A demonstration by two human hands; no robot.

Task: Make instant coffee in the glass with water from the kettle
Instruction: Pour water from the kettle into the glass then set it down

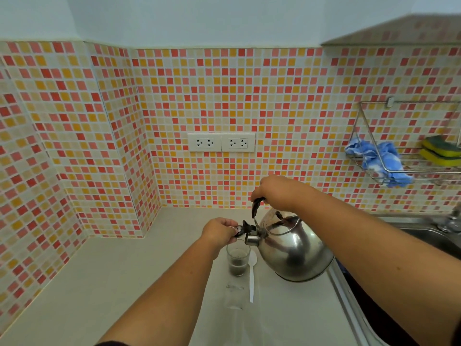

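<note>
A steel kettle (291, 248) is tilted to the left over the counter, its spout just above a small clear glass (237, 261). The glass stands upright and holds dark liquid in its lower half. My right hand (277, 192) grips the kettle's black handle from above. At the spout, my left hand (219, 231) pinches the black whistle cap and holds it open. A white plastic spoon (252, 275) lies on the counter just right of the glass, handle toward me.
The pale counter (124, 283) runs along a tiled wall with two double sockets (221, 142). A steel sink (429, 236) with a tap is at the right. Above it hangs a wire rack (409, 171) holding a blue cloth and sponges.
</note>
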